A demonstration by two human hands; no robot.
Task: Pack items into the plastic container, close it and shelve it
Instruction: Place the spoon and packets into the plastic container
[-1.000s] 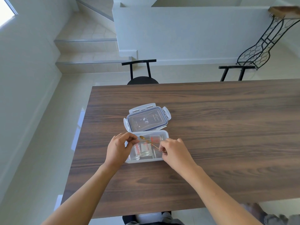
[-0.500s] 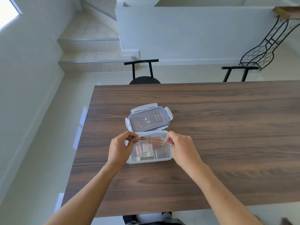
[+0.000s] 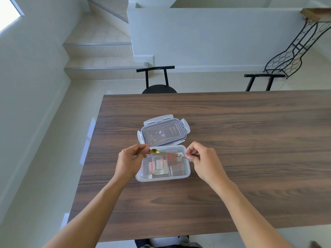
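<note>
Since the earlier frames the right hand (image 3: 202, 159) has been drawn outward to the right edge of the container (image 3: 187, 173), and the spoon (image 3: 167, 153), which was gripped near its middle, is now held by its very end, so that the white flower ornament is uncovered.

In the head view, the only view given, the gold spoon is suspended just above the open container, lengthwise along its far side. The left hand (image 3: 131, 159) is pinched shut beside the bowl end, thumb and forefinger at the bowl's tip, while the fingers of the right hand are closed on the flower end. Holding both tips is judged to let the spoon be levelled and matched against the container's length before it is lowered.

Inside the clear container small glass cups (image 3: 157, 165) with red markings are seen, some upright, others apparently on their sides. The spoon is therefore probably meant to be laid across them or along the far wall.

The lid (image 3: 163, 132) lies flat on the wooden table (image 3: 250, 149), just behind the container and touching its far edge, its latches spread open. It is kept close for closing, a step not yet begun. No shelf is identified with certainty.
</note>
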